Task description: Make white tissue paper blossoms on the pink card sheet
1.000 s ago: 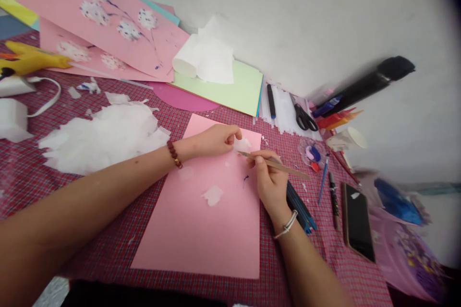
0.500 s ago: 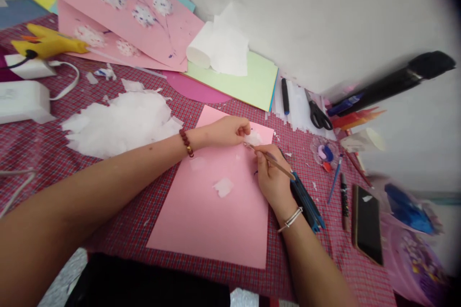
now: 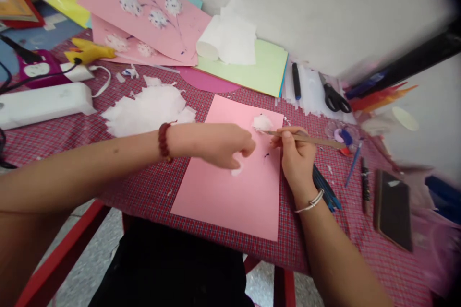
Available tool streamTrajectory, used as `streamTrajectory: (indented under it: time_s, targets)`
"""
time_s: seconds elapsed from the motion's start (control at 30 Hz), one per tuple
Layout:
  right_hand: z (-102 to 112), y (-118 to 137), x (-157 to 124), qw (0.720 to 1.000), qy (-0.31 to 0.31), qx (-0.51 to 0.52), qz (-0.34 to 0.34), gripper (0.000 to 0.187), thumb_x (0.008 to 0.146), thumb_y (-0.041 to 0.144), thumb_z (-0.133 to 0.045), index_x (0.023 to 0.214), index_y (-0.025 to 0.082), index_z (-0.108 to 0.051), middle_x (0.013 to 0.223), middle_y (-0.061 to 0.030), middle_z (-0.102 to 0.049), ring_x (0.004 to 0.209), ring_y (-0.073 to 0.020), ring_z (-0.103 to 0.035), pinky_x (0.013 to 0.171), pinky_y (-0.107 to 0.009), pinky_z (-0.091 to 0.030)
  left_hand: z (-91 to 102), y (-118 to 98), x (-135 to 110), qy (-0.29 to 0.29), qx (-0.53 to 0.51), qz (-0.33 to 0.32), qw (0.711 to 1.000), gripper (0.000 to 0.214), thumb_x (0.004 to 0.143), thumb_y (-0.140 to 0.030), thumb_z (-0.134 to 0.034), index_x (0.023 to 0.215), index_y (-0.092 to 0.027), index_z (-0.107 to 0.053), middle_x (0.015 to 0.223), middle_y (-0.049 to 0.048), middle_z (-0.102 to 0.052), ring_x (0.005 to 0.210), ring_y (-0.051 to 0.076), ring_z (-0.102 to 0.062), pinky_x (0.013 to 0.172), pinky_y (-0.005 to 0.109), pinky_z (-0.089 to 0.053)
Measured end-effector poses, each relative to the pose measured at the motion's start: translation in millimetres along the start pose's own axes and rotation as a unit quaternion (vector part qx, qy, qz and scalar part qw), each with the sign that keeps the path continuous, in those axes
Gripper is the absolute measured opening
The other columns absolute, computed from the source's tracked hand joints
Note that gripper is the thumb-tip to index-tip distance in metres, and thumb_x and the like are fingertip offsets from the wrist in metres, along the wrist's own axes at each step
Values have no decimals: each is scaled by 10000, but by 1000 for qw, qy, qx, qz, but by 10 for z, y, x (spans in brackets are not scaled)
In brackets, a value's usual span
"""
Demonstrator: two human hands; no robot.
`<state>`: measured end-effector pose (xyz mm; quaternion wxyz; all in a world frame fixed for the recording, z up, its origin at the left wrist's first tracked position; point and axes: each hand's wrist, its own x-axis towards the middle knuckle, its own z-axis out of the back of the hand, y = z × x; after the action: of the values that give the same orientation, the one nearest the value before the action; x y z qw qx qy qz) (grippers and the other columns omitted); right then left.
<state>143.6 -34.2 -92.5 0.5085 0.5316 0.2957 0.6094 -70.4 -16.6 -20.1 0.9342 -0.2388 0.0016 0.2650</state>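
My right hand (image 3: 297, 153) grips a thin wooden stick (image 3: 319, 141). Its tip points at a small heap of white tissue pieces (image 3: 262, 122) near the top right of a pink paper sheet (image 3: 230, 206). Over the middle of that sheet is my left hand (image 3: 230, 146), fingers curled and thumb held apart from them, with nothing visible in between. Just under the thumb lies a loose white scrap (image 3: 236, 171), partly covered by the hand. A small dark mark (image 3: 266, 155) shows on the sheet close to my right hand.
Torn white tissue (image 3: 147, 108) is piled left of the sheet. Behind are a yellow glue gun (image 3: 88, 51), pink sheets with white flowers (image 3: 194, 33) and a tissue roll (image 3: 209, 44). Scissors (image 3: 334, 98), a blue tool (image 3: 326, 189) and a phone (image 3: 393, 208) lie to the right.
My left hand has drawn back from the tissue heap toward the loose scrap, its thumb parting from the fingers. The stick in my right hand now lies flatter. The view has shifted left.
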Motion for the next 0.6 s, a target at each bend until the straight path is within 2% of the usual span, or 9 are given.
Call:
streamTrajectory:
  time_s: [0.07, 0.13, 0.27, 0.37, 0.5, 0.57, 0.6]
  targets:
    - [-4, 35, -2, 999, 21, 22, -11, 209, 912, 358, -515, 828, 193, -612, 737, -7, -579, 598, -128, -567, 585, -293, -494, -130, -86, -141, 9, 53, 1, 999, 91, 769, -183, -602, 856, -157, -610, 898, 59, -617, 810, 191, -573, 683, 284, -417]
    - [-16, 74, -8, 998, 51, 37, -12, 206, 910, 364, -518, 839, 195, -612, 718, 2, -571, 586, -123, -562, 571, -284, -489, -278, -83, -223, -13, 84, 4, 996, 53, 824, -171, -546, 818, -150, -594, 889, 72, -603, 871, 202, -569, 741, 292, -428]
    - [-37, 151, -31, 991, 113, 67, -16, 187, 912, 328, -508, 830, 192, -606, 701, 10, -569, 585, -119, -562, 570, -277, -484, -431, 34, -229, -67, 19, 28, 997, 187, 868, -135, -458, 732, -144, -586, 815, 51, -594, 811, 152, -571, 758, 251, -428]
    - [-37, 214, -52, 984, 160, 70, -30, 201, 906, 285, -496, 767, 185, -599, 660, 17, -561, 575, -113, -557, 569, -265, -471, -404, 81, -195, -78, -53, 60, 994, 183, 831, -124, -472, 695, -133, -594, 765, 32, -601, 698, 113, -557, 673, 218, -412]
    - [-19, 255, -62, 971, 224, 62, -52, 217, 895, 277, -494, 725, 181, -589, 622, 16, -566, 547, -114, -544, 540, -257, -457, -301, 133, -137, -116, -92, 104, 983, 172, 794, -154, -481, 661, -135, -587, 729, 18, -606, 635, 96, -531, 613, 212, -380]
    - [3, 231, -43, 973, 219, 53, -49, 221, 895, 288, -493, 732, 179, -596, 634, 8, -575, 557, -120, -551, 547, -265, -464, -220, 187, -67, -146, -88, 129, 977, 170, 778, -172, -483, 642, -142, -582, 714, 15, -603, 629, 101, -521, 605, 218, -372]
    - [18, 209, -26, 979, 195, 47, -44, 227, 897, 297, -491, 736, 178, -599, 644, 3, -578, 563, -123, -555, 552, -269, -469, -171, 220, -18, -154, -81, 138, 975, 175, 769, -173, -481, 624, -145, -574, 699, 14, -597, 620, 104, -512, 599, 223, -365]
